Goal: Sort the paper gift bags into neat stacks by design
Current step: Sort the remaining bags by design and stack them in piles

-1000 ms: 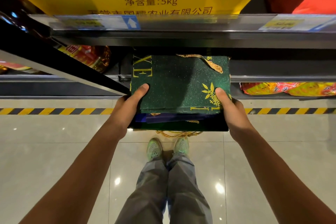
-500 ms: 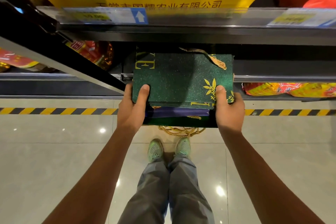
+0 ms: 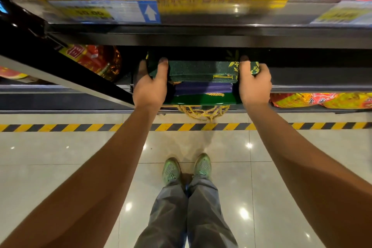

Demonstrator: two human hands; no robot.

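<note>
Under the shelf edge [image 3: 201, 35] with the price tags, the stack of gift bags [image 3: 202, 71] has gone in much deeper than it was a second ago. Back then most of the green glitter top bag lay out in the open, gold lettering and tassel plain to see; now only its near strip shows, and the rest is lost in the shadow of the lower shelf. The left hand [image 3: 151, 88] is clamped on the stack's left end, thumb pressed on top and fingers hidden underneath. The right hand [image 3: 254, 84] grips the right end the same way, thumb lying over the gold leaf print. Below the green bag a purple bag [image 3: 203, 87] and a glossy green one [image 3: 199, 98] sit in the same pile, and gold cord handles [image 3: 203, 111] hang loose off the front edge.

To my eye the pile is being slid into its place on the shelf as one bundle. Since it mixes at least three designs, the sorting looks unfinished. I cannot tell whether the stack already rests on the shelf or is carried by the hands.
</note>
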